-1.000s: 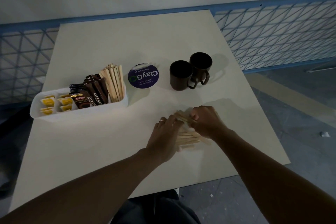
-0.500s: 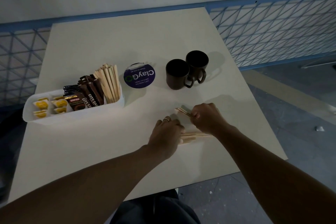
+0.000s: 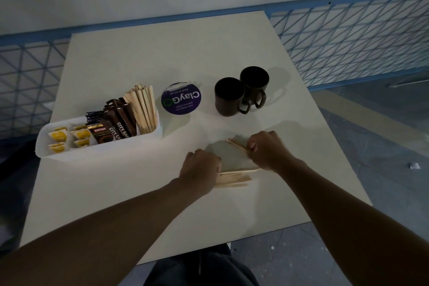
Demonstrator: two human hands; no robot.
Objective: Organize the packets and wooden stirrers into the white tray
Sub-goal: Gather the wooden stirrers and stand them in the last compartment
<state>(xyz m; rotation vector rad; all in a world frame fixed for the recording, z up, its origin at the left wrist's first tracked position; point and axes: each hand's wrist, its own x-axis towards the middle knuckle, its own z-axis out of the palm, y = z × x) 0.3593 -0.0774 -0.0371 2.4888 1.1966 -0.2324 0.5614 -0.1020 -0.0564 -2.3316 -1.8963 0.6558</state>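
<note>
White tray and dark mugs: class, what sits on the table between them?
In the head view, a round purple disc printed "ClayGo" sits on the table between the white tray and the two dark mugs.

I read the long white tray [image 3: 97, 155] as smooth plastic with a faint sheen. Inside it, the pale flat stirrers [image 3: 144, 109] looked like bare, matt wood. The brown coffee sachets [image 3: 120, 123] were glossy film that caught the light, and the small yellow-topped packets [image 3: 59, 134] had shiny lids. The cream tabletop [image 3: 139, 58] under the tray was smooth and matt. Right of the tray, the round purple sign [image 3: 181, 101] had a flat printed face; card or plastic, I couldn't tell. Beyond it, two dark brown mugs [image 3: 228, 97] showed a dull, low sheen. Nearer me than the tray, the loose wooden stirrers [image 3: 234, 179] had the same unvarnished look. Behind the tray, the blue mesh fence [image 3: 348, 39] looked like painted metal.
</note>
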